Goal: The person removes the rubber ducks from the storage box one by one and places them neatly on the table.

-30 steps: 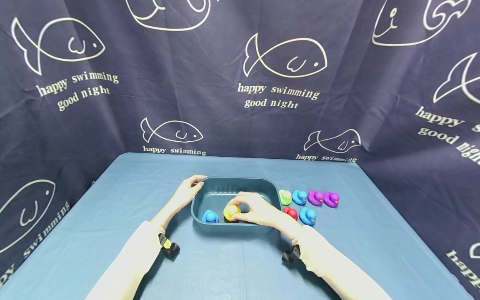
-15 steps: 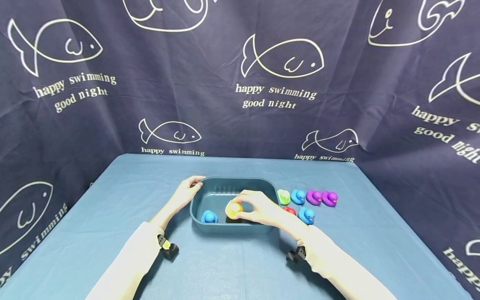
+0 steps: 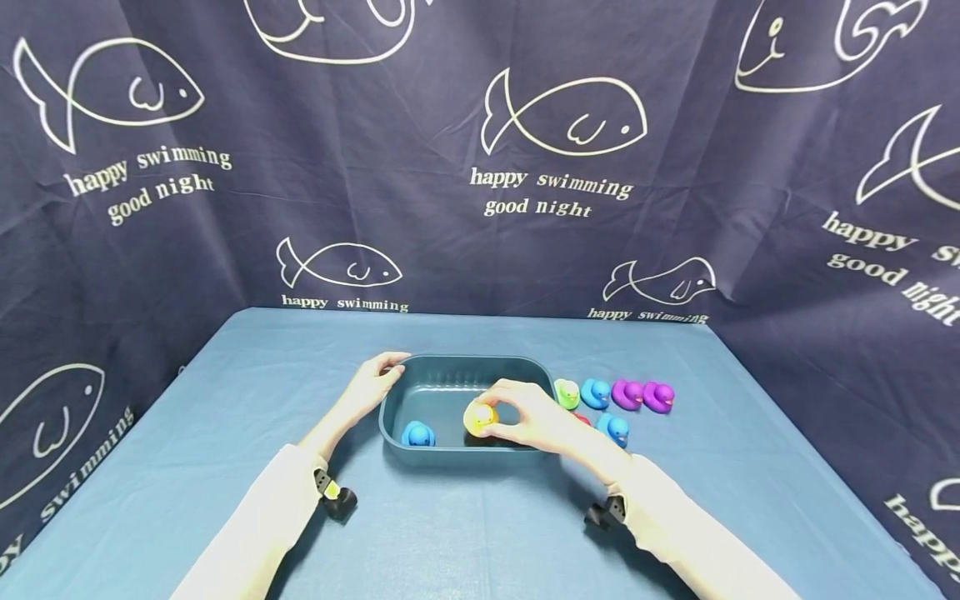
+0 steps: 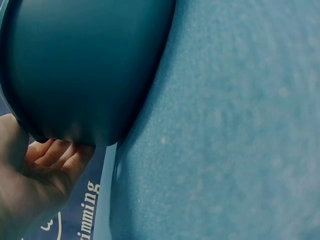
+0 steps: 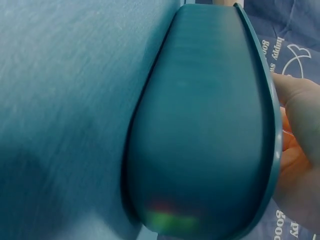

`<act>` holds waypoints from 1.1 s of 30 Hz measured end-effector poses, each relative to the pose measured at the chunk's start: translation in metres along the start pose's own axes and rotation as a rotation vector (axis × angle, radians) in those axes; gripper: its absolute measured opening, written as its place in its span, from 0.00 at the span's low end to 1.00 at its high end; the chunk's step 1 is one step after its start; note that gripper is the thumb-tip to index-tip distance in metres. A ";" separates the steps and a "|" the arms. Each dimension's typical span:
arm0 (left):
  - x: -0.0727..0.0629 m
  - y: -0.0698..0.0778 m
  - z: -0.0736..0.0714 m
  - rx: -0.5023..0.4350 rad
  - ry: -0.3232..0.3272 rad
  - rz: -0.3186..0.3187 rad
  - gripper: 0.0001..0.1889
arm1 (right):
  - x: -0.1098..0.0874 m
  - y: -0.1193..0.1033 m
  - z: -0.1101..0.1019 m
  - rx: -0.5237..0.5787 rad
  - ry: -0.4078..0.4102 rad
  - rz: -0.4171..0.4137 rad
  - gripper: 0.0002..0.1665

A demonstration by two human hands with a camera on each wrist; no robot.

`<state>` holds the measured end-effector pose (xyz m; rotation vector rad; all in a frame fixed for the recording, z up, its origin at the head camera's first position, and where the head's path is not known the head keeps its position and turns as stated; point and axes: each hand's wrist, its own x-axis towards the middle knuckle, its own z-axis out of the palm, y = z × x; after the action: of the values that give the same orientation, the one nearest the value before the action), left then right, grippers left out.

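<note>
A dark teal rectangular bin [image 3: 468, 457] stands on the table, seen from outside in both wrist views. Over its inside, my right hand [image 3: 528, 417] pinches a yellow rubber duck [image 3: 481, 419] between thumb and fingers. The bin's wall hides the duck in the right wrist view, where part of the hand [image 5: 302, 145] shows beyond the rim. At the far left corner, my left hand [image 3: 371, 383] grips the bin; the left wrist view has its fingers [image 4: 55, 152] against the outer wall. A blue rubber duck [image 3: 418, 435] sits inside at the front left.
Right of the bin are a light green duck [image 3: 567, 394], blue ducks [image 3: 596, 393], purple ducks [image 3: 627, 395] and a red duck mostly hidden behind my right hand. A dark fish-print curtain [image 3: 450, 167] hangs behind the blue-covered table [image 3: 465, 533].
My right hand has lifted the yellow duck a little and moved it rightward within the bin. The red duck is now more covered. My left hand keeps its place on the bin.
</note>
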<state>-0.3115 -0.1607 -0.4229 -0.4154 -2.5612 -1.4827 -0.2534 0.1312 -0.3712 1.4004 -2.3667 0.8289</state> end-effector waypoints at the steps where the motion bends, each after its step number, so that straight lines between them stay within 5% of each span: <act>1: 0.000 0.000 0.000 0.000 -0.001 0.000 0.16 | 0.000 0.000 -0.001 0.003 -0.002 0.006 0.20; 10: 0.000 0.001 -0.001 -0.013 -0.005 -0.002 0.16 | -0.005 0.000 -0.015 0.010 -0.026 0.073 0.19; 18: 0.000 0.001 -0.002 -0.015 -0.004 0.004 0.16 | -0.014 -0.003 -0.026 -0.123 0.002 0.116 0.19; 24: 0.002 0.000 -0.002 -0.018 -0.007 0.006 0.17 | -0.020 0.000 -0.031 -0.032 -0.003 0.110 0.22; 33: 0.000 0.001 -0.002 -0.007 -0.009 -0.006 0.17 | -0.030 0.003 -0.037 -0.040 0.015 0.107 0.22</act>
<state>-0.3115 -0.1619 -0.4212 -0.4166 -2.5673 -1.4959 -0.2438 0.1756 -0.3577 1.2574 -2.4505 0.8110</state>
